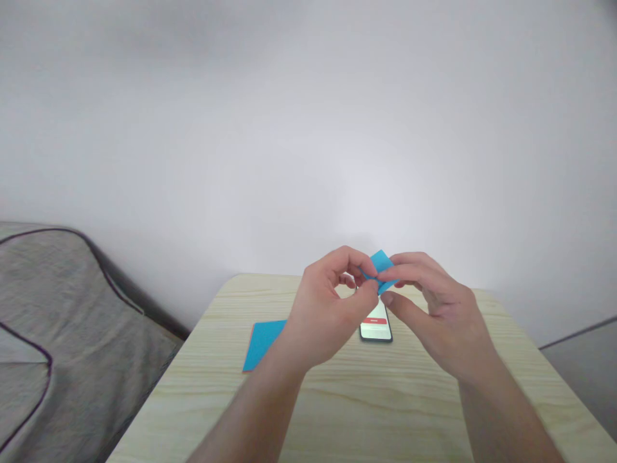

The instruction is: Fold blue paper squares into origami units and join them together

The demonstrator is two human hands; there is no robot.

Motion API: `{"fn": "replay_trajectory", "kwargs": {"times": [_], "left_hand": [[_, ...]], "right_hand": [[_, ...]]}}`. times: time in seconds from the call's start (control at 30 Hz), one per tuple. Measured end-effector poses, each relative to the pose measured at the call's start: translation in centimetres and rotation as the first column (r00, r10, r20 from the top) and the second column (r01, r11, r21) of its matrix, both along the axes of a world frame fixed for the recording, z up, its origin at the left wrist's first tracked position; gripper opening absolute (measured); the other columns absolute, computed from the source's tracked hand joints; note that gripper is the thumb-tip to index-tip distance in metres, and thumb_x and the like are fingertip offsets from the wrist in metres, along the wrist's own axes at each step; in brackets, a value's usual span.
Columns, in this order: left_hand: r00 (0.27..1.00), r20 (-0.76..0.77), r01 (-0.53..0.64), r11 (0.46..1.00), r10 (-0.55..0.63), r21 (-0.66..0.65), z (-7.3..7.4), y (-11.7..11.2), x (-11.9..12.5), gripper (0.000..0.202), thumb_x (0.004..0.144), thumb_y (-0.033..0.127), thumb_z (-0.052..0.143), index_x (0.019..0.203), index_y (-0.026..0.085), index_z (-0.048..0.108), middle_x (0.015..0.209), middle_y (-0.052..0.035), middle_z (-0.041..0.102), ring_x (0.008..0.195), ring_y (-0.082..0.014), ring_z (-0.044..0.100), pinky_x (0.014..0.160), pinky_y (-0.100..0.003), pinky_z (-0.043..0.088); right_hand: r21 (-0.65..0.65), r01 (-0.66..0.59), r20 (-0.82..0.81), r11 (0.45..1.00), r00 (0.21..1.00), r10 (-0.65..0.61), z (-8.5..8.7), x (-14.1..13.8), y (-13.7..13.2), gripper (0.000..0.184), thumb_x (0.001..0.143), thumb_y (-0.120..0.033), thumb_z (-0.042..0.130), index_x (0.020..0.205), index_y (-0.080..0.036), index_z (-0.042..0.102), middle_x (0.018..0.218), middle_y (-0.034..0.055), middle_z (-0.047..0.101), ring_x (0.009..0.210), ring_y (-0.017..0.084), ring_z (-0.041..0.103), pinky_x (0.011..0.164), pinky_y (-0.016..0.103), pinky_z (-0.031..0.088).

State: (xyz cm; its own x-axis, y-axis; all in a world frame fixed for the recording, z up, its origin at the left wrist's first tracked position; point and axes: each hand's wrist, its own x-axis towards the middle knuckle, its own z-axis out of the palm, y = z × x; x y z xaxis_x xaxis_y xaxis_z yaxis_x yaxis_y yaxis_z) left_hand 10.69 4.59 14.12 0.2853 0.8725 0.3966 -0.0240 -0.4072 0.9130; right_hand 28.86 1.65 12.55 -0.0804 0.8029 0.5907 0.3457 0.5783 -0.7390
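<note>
**Q:** Entry. What do I have on the hands?

**A:** I read both as raised above the table (pixel 337 411). The forearms come in from the bottom edge and meet near the middle. Left hand (pixel 330 315): fingers curled in, with thumb and forefinger tips pressed together on a small blue paper piece (pixel 382 261). Right hand (pixel 436 315): back of the hand toward me, forefinger laid over the same piece and thumb beneath, pinching it from the other side.

**Q:** Where is the paper itself?

**A:** It is in the air between the two hands, clear of the table, with one corner sticking up above the fingertips. I cannot tell how it is folded, because the fingers cover most of it.

**Q:** Surroundings?

**A:** A phone (pixel 376 326) lies flat on the table directly under the hands. Its screen is lit, white with a red bar, and its upper end is hidden by the fingers. A blue sheet (pixel 263 342) lies flat to the left, its right part hidden by the left wrist. Left of the table is a grey cover (pixel 62 321) with dark piping. A plain pale wall (pixel 308 128) stands behind.
</note>
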Motion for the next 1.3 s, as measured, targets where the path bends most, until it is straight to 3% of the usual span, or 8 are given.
{"fn": "replay_trajectory", "kwargs": {"times": [0.3, 0.53, 0.63, 0.8, 1.07, 1.17, 1.3], "left_hand": [[0.997, -0.078, -0.005, 0.998, 0.01, 0.069, 0.0, -0.2, -0.1, 0.014, 0.085, 0.01, 0.066, 0.092, 0.023, 0.065, 0.087, 0.0042, 0.064, 0.085, -0.0113, 0.057, 0.084, -0.028, 0.046], [0.993, -0.12, -0.001, 0.997, 0.011, 0.08, 0.1, -0.3, -0.2, 0.013, 0.086, 0.012, 0.066, 0.094, 0.023, 0.064, 0.088, 0.0037, 0.066, 0.086, -0.0121, 0.058, 0.086, -0.03, 0.047], [0.994, -0.109, 0.02, 0.995, -0.01, 0.093, 0.0, -0.3, -0.3, 0.016, 0.087, 0.011, 0.064, 0.096, 0.023, 0.066, 0.092, 0.0035, 0.068, 0.088, -0.012, 0.059, 0.088, -0.029, 0.048], [0.994, -0.097, 0.055, 0.992, -0.044, 0.113, 0.0, -0.4, -0.4, 0.027, 0.085, 0.004, 0.06, 0.1, 0.025, 0.068, 0.094, 0.004, 0.069, 0.09, -0.0118, 0.06, 0.088, -0.028, 0.049], [0.993, -0.108, -0.028, 0.988, 0.044, 0.149, -0.1, -0.2, -0.3, 0.015, 0.09, 0.017, 0.07, 0.101, 0.027, 0.075, 0.085, 0.004, 0.071, 0.082, -0.0112, 0.061, 0.082, -0.028, 0.047], [0.986, -0.134, -0.073, 0.981, 0.098, 0.178, 0.0, -0.1, -0.5, 0.008, 0.092, 0.023, 0.072, 0.098, 0.026, 0.076, 0.076, 0.0038, 0.063, 0.075, -0.011, 0.056, 0.074, -0.027, 0.044], [0.984, -0.145, -0.072, 0.978, 0.101, 0.194, 0.2, 0.0, -0.7, 0.008, 0.092, 0.03, 0.072, 0.091, 0.023, 0.076, 0.072, 0.003, 0.057, 0.071, -0.0108, 0.051, 0.068, -0.027, 0.042]], "right_hand": [[-0.065, -0.096, -0.079, 0.993, 0.993, 0.091, 0.0, 0.2, 0.1, 0.019, 0.092, -0.014, 0.068, 0.101, -0.03, 0.072, 0.121, 0.0041, 0.066, 0.11, 0.024, 0.065, 0.096, 0.045, 0.052], [-0.194, -0.14, -0.16, 0.971, 0.981, 0.109, 0.0, 0.6, -0.2, 0.007, 0.092, -0.022, 0.071, 0.096, -0.028, 0.073, 0.098, 0.0019, 0.07, 0.093, 0.02, 0.064, 0.085, 0.036, 0.052], [-0.265, -0.154, -0.227, 0.952, 0.969, 0.094, 0.1, 0.5, -0.3, 0.002, 0.092, -0.027, 0.074, 0.094, -0.027, 0.073, 0.092, 0.0008, 0.07, 0.087, 0.017, 0.063, 0.077, 0.031, 0.052], [-0.342, -0.199, -0.359, 0.918, 0.931, 0.068, 0.1, 0.4, -0.1, 0.007, 0.088, -0.028, 0.079, 0.093, -0.026, 0.074, 0.085, -0.0009, 0.071, 0.077, 0.013, 0.061, 0.069, 0.026, 0.048], [-0.4, -0.42, -0.56, 0.815, 0.816, 0.146, 0.7, 0.8, 0.1, 0.008, 0.09, -0.026, 0.075, 0.098, -0.024, 0.077, 0.083, 0.0017, 0.073, 0.081, 0.015, 0.065, 0.078, 0.029, 0.051], [-0.413, -0.338, -0.482, 0.846, 0.869, 0.112, 1.1, 0.7, -0.3, 0.01, 0.091, -0.03, 0.075, 0.1, -0.025, 0.076, 0.075, 0.0006, 0.07, 0.074, 0.014, 0.063, 0.07, 0.028, 0.049], [-0.382, 0.017, -0.21, 0.924, 0.972, -0.105, 1.8, 0.1, -1.1, 0.01, 0.089, -0.035, 0.077, 0.093, -0.026, 0.078, 0.057, -0.0051, 0.051, 0.054, 0.01, 0.044, 0.052, 0.025, 0.036]]}}
